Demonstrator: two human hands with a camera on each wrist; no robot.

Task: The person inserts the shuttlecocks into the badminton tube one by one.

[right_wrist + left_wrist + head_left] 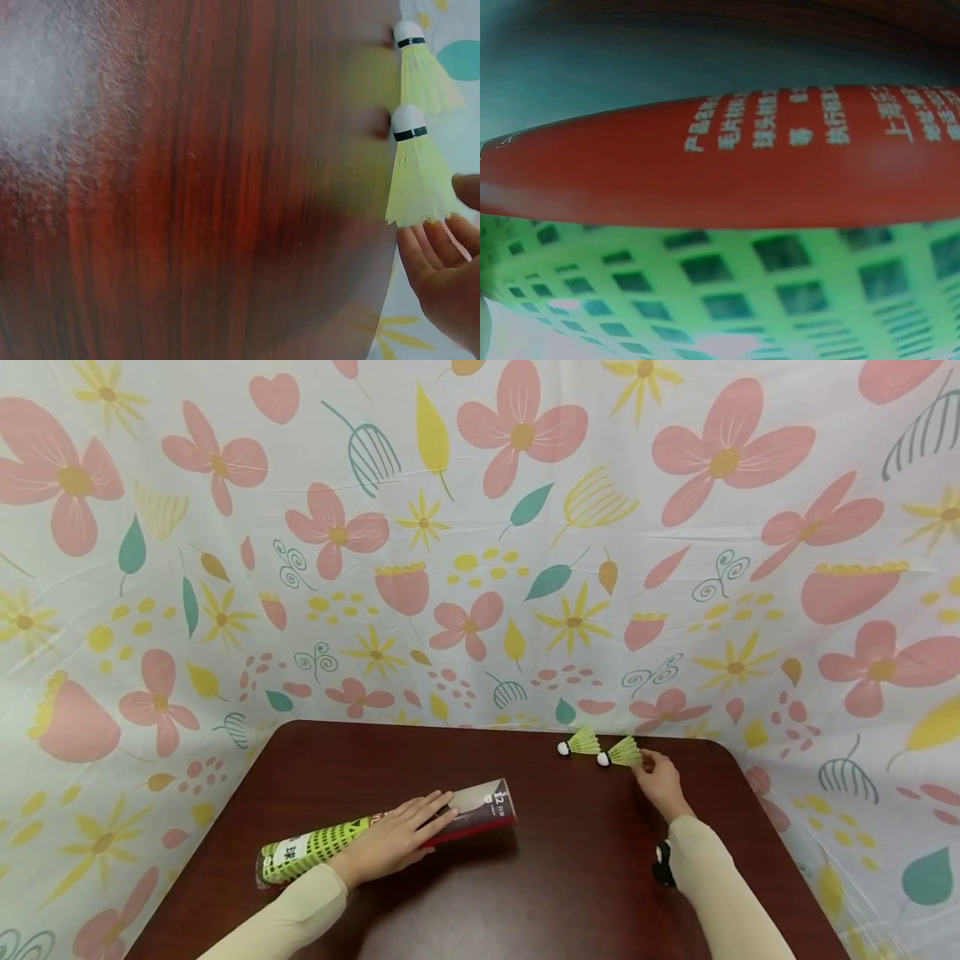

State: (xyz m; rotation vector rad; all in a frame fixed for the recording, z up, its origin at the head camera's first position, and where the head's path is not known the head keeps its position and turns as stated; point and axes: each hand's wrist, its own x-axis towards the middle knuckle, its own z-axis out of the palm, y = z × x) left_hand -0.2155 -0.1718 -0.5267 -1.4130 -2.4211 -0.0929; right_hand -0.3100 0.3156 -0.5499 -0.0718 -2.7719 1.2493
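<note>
Nearer shuttlecock lies on its side by the far edge of the surface, cork pointing toward the tube, skirt toward my right hand. Right fingertips are at the skirt rim, fingers fairly straight, not closed on it; whether they touch it I cannot tell. Second shuttlecock lies just beyond the first, farther from the tube. My left hand rests flat and open on the tube, which lies on its side.

Risks: the light skirt could skid away under a nudge, bump its neighbour, or roll off the far edge. The tube could roll if my palm lifts.
</note>
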